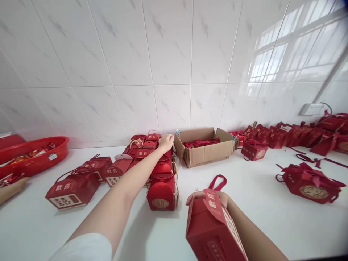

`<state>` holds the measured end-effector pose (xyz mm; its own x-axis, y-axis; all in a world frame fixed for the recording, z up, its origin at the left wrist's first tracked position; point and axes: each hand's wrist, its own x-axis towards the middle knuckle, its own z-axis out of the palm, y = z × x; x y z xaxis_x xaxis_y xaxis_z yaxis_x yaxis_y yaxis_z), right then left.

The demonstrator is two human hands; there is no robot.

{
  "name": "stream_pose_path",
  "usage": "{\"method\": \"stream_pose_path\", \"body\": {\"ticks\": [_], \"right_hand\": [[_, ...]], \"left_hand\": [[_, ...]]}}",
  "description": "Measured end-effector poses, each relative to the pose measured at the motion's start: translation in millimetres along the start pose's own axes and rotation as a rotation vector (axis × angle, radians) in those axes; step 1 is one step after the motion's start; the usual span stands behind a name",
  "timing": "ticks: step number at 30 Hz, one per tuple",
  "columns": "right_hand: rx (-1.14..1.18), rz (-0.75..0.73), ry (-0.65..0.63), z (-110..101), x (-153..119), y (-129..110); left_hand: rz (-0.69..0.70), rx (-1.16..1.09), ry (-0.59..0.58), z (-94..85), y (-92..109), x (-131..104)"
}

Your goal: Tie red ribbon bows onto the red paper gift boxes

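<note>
My right hand (223, 199) is wrapped round the far side of a red gift box (208, 230), which is held tilted at the front; a dark red ribbon loop (219, 181) sticks up from its top. Much of that hand is hidden behind the box. My left arm stretches forward over a cluster of red gift boxes (163, 183). At the back of this cluster, beside an open cardboard box (209, 156), my left hand (166, 142) has its fingers curled together. What it holds, if anything, cannot be made out.
Red ribbons (199, 143) lie inside the cardboard box. Two red boxes with cord handles (73, 190) stand left. A red plastic basin (35, 156) holds wrapped sweets, with another person's hand (15, 188) below it. A bow-tied box (312, 183) and a row of boxes (277, 137) are right.
</note>
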<state>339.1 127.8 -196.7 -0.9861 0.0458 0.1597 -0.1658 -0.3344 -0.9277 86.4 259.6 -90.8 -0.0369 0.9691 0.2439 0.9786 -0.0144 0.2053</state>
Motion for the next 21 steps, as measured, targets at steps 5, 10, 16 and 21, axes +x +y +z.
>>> {"method": "stream_pose_path", "body": {"ticks": [5,10,16,21], "right_hand": [[-0.059,-0.233,0.187,1.3,-10.0,-10.9],[-0.200,-0.424,0.621,12.6,-21.6,-31.5],[-0.507,-0.499,1.204,-12.1,3.9,-141.3],[-0.927,-0.582,1.137,-83.5,115.1,-233.0]], "left_hand": [[0.080,-0.020,-0.021,-10.7,-5.9,-5.8],[0.008,0.040,-0.165,5.9,-14.8,9.0],[-0.007,0.039,-0.321,23.6,-23.9,20.2],[-0.028,0.014,-0.342,31.2,-28.9,5.9]]}}
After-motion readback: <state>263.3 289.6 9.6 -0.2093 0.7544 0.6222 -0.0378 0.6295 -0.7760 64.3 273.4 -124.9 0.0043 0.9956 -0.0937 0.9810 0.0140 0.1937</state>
